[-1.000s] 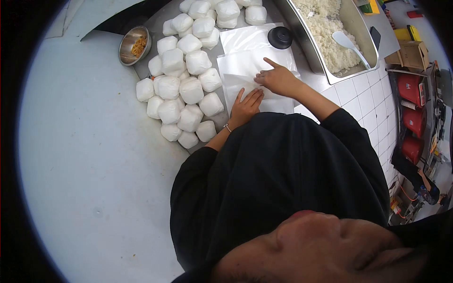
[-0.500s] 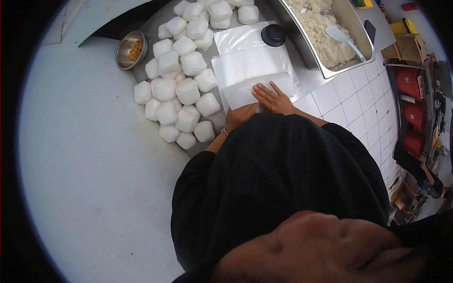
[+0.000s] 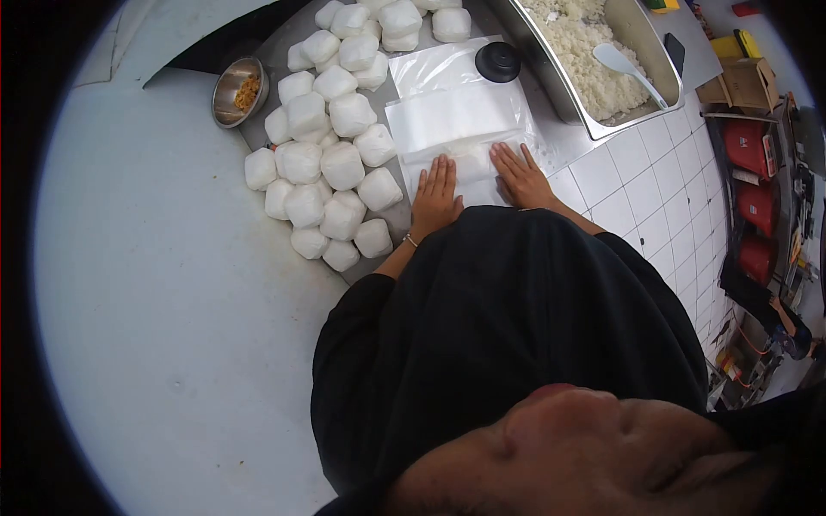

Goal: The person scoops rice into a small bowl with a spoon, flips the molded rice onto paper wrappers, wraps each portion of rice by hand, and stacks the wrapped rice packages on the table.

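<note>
White paper sheets point(image 3: 447, 116) lie on clear plastic, with a folded part across their near side. My left hand point(image 3: 437, 196) rests flat on the left end of the fold, fingers stretched out. On the right end lies my right hand point(image 3: 521, 178), its fingers spread. Neither hand grips anything. A black round lid-like object point(image 3: 498, 62) sits at the far right corner of the sheets. Many white wrapped bundles point(image 3: 342, 166) are piled just left of my left hand.
A deep metal tray point(image 3: 564, 101) of white rice point(image 3: 594, 82) holds a pale spoon point(image 3: 616, 59) at the upper right. A metal bowl point(image 3: 225, 95) with orange-brown food stands at the upper left. Another person point(image 3: 757, 288) is at the far right, near red containers point(image 3: 747, 146).
My right hand came down from the upper sheet and then moved right. My left hand now lies flat on the left side. The paper's near part has been folded over.
</note>
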Tool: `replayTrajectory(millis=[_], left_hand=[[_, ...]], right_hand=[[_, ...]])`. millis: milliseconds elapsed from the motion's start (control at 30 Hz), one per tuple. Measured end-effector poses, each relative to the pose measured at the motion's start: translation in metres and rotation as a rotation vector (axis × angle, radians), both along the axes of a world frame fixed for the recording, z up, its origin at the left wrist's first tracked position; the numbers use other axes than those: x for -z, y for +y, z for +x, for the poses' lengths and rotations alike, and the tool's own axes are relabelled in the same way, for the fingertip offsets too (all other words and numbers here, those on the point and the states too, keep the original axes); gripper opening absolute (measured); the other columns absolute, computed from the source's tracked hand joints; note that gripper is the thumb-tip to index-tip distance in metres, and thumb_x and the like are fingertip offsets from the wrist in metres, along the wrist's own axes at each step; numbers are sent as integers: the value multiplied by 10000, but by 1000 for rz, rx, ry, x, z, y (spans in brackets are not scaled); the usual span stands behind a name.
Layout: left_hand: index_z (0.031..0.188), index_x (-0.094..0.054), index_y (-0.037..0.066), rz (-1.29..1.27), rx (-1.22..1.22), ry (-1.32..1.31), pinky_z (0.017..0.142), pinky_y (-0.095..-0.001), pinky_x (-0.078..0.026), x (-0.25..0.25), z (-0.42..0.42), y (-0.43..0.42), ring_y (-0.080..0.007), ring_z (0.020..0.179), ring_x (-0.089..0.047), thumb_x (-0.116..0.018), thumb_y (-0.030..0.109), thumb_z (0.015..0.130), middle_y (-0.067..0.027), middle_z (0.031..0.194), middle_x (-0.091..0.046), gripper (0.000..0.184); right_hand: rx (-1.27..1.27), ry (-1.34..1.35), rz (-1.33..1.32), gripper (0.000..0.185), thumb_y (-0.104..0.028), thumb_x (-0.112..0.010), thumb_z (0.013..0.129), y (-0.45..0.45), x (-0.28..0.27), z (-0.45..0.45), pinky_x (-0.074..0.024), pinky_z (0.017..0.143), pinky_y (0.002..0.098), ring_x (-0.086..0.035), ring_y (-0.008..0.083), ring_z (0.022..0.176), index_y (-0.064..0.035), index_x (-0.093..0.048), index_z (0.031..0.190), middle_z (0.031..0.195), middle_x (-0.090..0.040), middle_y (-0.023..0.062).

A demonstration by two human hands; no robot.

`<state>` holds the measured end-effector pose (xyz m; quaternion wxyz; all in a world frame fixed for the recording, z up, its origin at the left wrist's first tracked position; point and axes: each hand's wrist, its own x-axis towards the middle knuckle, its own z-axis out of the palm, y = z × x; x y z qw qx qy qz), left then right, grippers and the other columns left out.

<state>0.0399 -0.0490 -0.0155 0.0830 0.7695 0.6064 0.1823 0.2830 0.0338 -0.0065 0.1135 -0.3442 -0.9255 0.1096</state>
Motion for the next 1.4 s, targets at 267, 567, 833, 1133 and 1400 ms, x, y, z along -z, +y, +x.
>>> replayTrajectory(millis=[267,567,833,1133,1400], left_hand=[[1363,-588,34,40,-51,38,1133,-528,-339,-4,-14,5,-307,1339,-497,-633,230,816,-132,1415,-570,583],[1101,-717,105,188,23,75,1070,-526,-383,-4,-34,20,-238,1194,-613,-663,159,869,-50,1225,-700,244],[1064,-727,154,59,22,-52,1054,-541,-369,-19,-44,25,-182,1213,-608,-675,149,898,1,1220,-715,174],[994,-728,150,1,63,-150,948,-448,-418,-23,-56,33,-207,1090,-620,-661,198,898,5,1112,-701,127],[872,-685,112,-296,-10,80,775,-432,-431,-37,-48,69,-255,916,-618,-739,342,836,-60,930,-656,240]], right_hand=[[2,-57,-13,533,-201,-673,875,12,-16,-7,-215,1198,604,-395,272,1443,-51,-556,1374,1434,-523,110],[-53,-80,77,521,-257,-711,833,29,5,2,-199,1175,663,-433,208,1426,-86,-592,1310,1427,-556,70],[-16,-98,72,379,-216,-684,867,28,-7,-8,-236,1122,706,-468,178,1403,-119,-586,1221,1420,-573,42],[-147,38,38,199,-141,-641,903,54,-3,13,-255,1163,593,-517,149,1353,-147,-661,1101,1370,-615,13],[-50,-171,-256,237,-238,-736,846,75,-32,-21,-407,917,460,-558,242,1074,-102,-665,1027,1007,-604,56]])
